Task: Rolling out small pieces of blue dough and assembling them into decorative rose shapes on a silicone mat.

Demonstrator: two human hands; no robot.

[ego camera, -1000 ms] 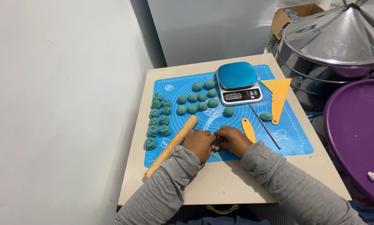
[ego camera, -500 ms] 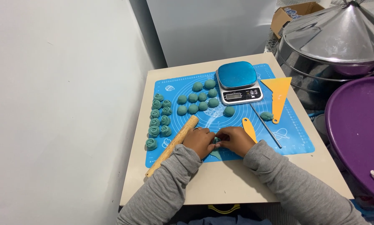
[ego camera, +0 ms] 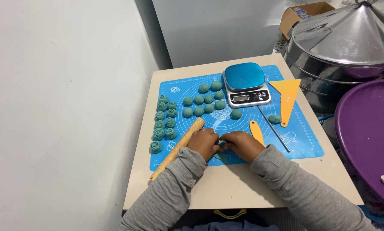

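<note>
Fingers pinch teal dough — blue mat

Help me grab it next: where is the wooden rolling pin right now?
In the head view the wooden rolling pin lies slanted on the left part of the blue mat, just left of the left hand and right of the rolled teal dough pieces.

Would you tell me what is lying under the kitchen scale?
The kitchen scale stands on the blue silicone mat, which lies on the beige table. Whatever part of the mat it covers is hidden.
</note>
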